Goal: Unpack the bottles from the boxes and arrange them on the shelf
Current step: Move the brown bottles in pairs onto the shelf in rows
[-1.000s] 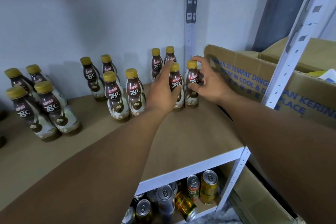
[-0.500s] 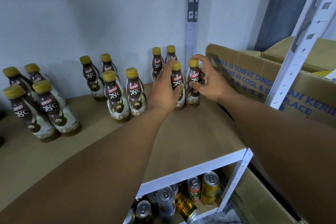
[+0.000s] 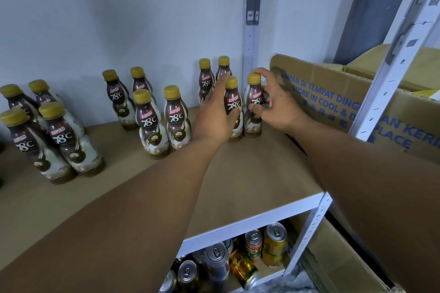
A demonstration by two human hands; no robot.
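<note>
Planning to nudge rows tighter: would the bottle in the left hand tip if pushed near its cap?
Likely: the bottle is tall on a small base. It looks full, so probably steadier pushed low, where the left hand grips.

twelve bottles (image 3: pixel 152 121) on the shelf (image 3: pixel 250 173) in three clusters of four, at least seven cans (image 3: pixel 276 235) below (some hidden), at least two cardboard boxes (image 3: pixel 333 102) past its right edge

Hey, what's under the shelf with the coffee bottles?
Drink cans stand on a lower level under the shelf, one gold can lying on its side. The shelf board hides whatever sits further back.
</note>
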